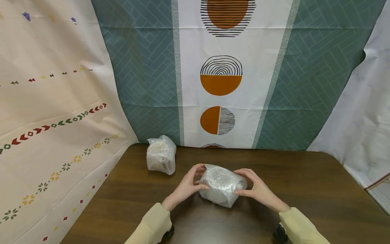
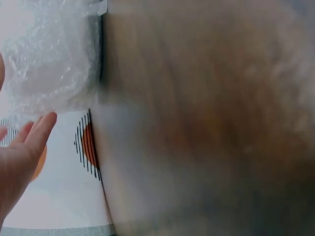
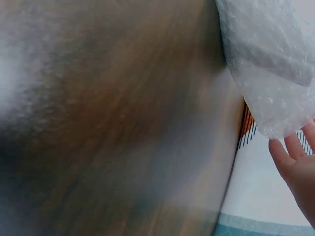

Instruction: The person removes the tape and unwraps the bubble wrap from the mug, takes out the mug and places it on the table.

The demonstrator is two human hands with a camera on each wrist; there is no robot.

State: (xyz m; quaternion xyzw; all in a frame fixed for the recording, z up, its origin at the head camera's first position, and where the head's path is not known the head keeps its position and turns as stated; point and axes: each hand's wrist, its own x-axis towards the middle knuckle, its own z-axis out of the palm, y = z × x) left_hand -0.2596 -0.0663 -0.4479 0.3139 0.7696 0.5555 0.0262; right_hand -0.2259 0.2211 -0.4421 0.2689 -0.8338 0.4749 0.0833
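In the head view, a package in clear bubble wrap (image 1: 221,184) sits tilted between both hands over the middle of the table. My left hand (image 1: 189,184) holds its left side, thumb in front and fingers behind. Its right side is held likewise by my right hand (image 1: 257,189). Each wrist view shows fingertips against the bubble wrap, with part of each hand outside the picture. What lies inside the wrap cannot be made out. Whether the package's lower corner touches the table is unclear.
A second bubble-wrapped package (image 1: 161,155) stands at the back left of the dark wooden table (image 1: 304,183). A patterned cloth (image 1: 146,67) hangs behind the table's far edge. Pale cloths flank it, the left one (image 1: 61,118) running along the table's left edge.
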